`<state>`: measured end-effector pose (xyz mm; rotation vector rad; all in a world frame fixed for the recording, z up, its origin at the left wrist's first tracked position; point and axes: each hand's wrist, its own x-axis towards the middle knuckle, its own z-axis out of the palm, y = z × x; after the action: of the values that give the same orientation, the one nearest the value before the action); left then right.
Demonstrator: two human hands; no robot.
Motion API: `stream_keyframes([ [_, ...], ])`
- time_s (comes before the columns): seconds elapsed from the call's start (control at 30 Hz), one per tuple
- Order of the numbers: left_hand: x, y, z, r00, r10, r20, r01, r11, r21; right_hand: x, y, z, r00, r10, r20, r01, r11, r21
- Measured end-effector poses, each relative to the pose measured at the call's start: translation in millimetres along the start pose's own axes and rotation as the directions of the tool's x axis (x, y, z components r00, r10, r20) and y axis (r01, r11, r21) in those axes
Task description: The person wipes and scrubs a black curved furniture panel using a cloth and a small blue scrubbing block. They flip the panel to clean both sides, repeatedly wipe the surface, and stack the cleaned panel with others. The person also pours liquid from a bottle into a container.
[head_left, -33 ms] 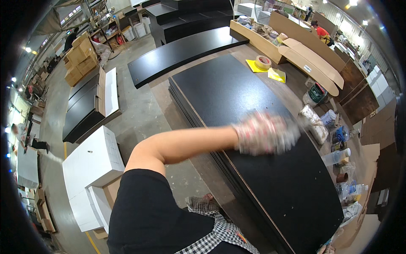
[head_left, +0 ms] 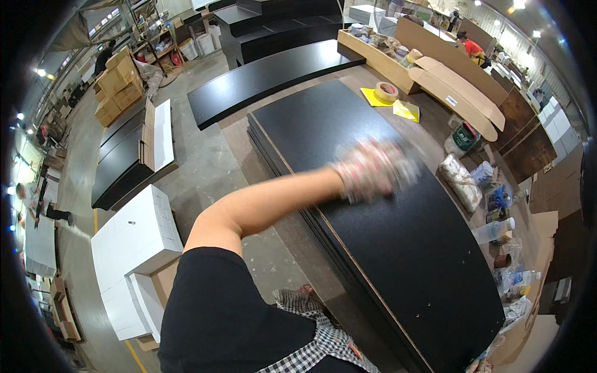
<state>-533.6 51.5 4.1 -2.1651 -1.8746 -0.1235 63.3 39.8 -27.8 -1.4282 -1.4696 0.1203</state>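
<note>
My left hand (head_left: pixel 376 171), in a white knitted glove with reddish marks, is over the top black panel (head_left: pixel 410 248) of a stack. Motion smears its fingers, so I cannot make out whether they hold anything or whether the hand touches the surface. The panel is long and dark with a curved far side, and pale specks dot its lower part. Several similar panels (head_left: pixel 283 158) lie beneath it, their edges showing on the left. My bare forearm reaches in from the lower left, out of a black sleeve. My right hand is not in view.
Beyond the stack lies another curved black panel (head_left: pixel 267 78). A tape roll (head_left: pixel 386 92) rests on yellow sheets. Along the right stand a green-labelled tub (head_left: pixel 461 138), a white packet (head_left: pixel 460 180) and plastic bottles (head_left: pixel 494 231). White boxes (head_left: pixel 134 248) sit on the left.
My left hand has swept a little to the left and away from me over the panel, its forearm swinging with it. The panels have stayed in place.
</note>
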Motion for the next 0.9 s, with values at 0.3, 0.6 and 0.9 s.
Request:
stream_keyframes([
  [0.3,-44.6,-154.5,31.1,0.523,-0.852,0.035,0.852,0.521,-0.047,14.3,62.3,-24.7,1.0,-0.002,-0.024,0.001,0.999,-0.047],
  [0.6,-54.8,-108.2,11.6,0.579,-0.815,0.034,0.815,0.577,-0.053,53.3,117.8,-73.4,0.997,0.024,0.077,-0.015,0.994,-0.111],
  [0.9,-119.2,-90.9,4.9,0.661,-0.749,-0.037,0.749,0.662,-0.015,-23.5,104.8,-135.5,0.938,0.348,-0.014,-0.342,0.929,0.138],
])
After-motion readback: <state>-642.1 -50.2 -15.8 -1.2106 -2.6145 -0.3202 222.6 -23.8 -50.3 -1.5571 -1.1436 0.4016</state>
